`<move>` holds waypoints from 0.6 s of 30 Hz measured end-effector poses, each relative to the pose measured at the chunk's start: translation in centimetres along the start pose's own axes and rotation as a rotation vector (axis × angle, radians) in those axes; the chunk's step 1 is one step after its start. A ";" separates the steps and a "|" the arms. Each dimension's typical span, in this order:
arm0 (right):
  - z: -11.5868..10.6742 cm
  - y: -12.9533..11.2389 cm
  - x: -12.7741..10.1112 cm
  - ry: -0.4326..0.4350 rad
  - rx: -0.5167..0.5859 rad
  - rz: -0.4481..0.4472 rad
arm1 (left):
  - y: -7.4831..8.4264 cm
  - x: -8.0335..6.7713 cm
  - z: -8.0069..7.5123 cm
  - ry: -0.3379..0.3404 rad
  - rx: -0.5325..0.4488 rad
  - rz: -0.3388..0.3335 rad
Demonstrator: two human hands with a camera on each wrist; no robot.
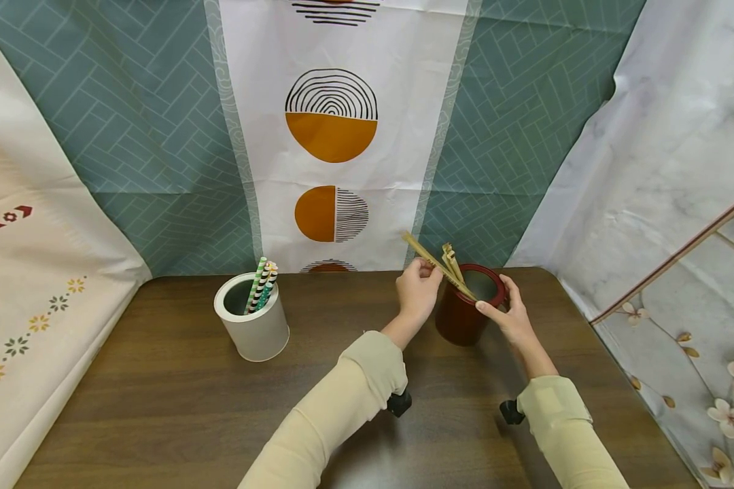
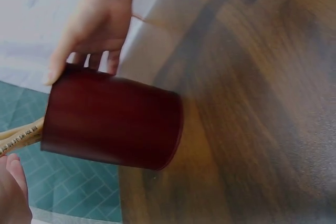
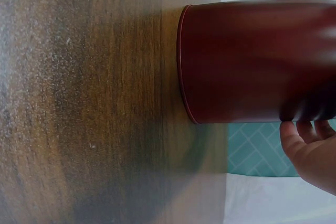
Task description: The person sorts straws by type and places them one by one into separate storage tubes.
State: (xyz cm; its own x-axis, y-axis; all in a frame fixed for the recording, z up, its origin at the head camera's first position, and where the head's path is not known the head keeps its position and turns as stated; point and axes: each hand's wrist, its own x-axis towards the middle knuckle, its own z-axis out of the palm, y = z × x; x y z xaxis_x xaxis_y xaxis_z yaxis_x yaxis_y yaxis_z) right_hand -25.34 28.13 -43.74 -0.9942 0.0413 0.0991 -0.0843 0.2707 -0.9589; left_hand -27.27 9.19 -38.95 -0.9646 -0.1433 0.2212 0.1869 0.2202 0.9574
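A dark red cup [image 1: 461,319] stands on the brown wooden table [image 1: 177,401], right of centre near the back. Bamboo chopsticks [image 1: 449,261] stick up out of it. My left hand [image 1: 427,272] pinches one long chopstick [image 1: 417,246], which slants up to the left out of the cup. My right hand [image 1: 497,302] grips the cup at its rim, thumb in front and fingers behind. The left wrist view has the red cup [image 2: 110,129], the chopsticks [image 2: 21,136] and the right hand [image 2: 94,30]. In the right wrist view the cup [image 3: 257,61] stands beside my fingers [image 3: 310,148].
A white cup [image 1: 253,329] holding striped straws [image 1: 261,282] stands left of centre on the table. Patterned cloth backdrops [image 1: 330,136] hang close behind and on both sides. The table's right edge runs beside a floral cloth [image 1: 697,353].
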 end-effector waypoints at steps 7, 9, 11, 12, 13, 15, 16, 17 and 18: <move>0.0 0.0 0.0 -0.007 0.003 0.003 | -0.6 -0.8 0.7 -0.037 0.102 0.023; 0.0 0.0 0.0 -0.007 0.001 0.001 | -0.7 -0.9 0.9 -0.053 0.122 0.029; 0.0 0.1 0.1 -0.007 -0.003 0.000 | -0.7 -1.0 1.1 -0.070 0.138 0.031; 0.0 0.1 0.1 -0.007 -0.005 0.000 | -0.7 -1.0 1.1 -0.077 0.147 0.032; 0.0 0.2 0.1 -0.008 -0.006 -0.001 | -0.7 -1.0 1.2 -0.084 0.154 0.032; -0.1 0.2 0.1 -0.004 -0.009 -0.003 | -0.7 -1.1 1.3 -0.100 0.161 0.036; -0.1 0.2 0.1 -0.003 -0.009 -0.004 | -0.7 -1.1 1.4 -0.108 0.161 0.036; -0.1 0.3 0.1 -0.004 -0.014 -0.008 | -0.7 -1.1 1.4 -0.116 0.159 0.036; -0.1 0.3 0.1 -0.002 -0.017 -0.011 | -0.8 -1.2 1.5 -0.123 0.157 0.036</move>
State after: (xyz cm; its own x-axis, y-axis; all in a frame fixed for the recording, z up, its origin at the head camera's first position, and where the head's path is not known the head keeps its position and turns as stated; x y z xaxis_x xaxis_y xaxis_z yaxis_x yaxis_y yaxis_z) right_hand -25.47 28.33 -43.98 -0.9934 0.0360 0.1086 -0.0938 0.2870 -0.9533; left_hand -26.57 10.59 -40.21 -0.9751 -0.0158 0.2210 0.1995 0.3721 0.9065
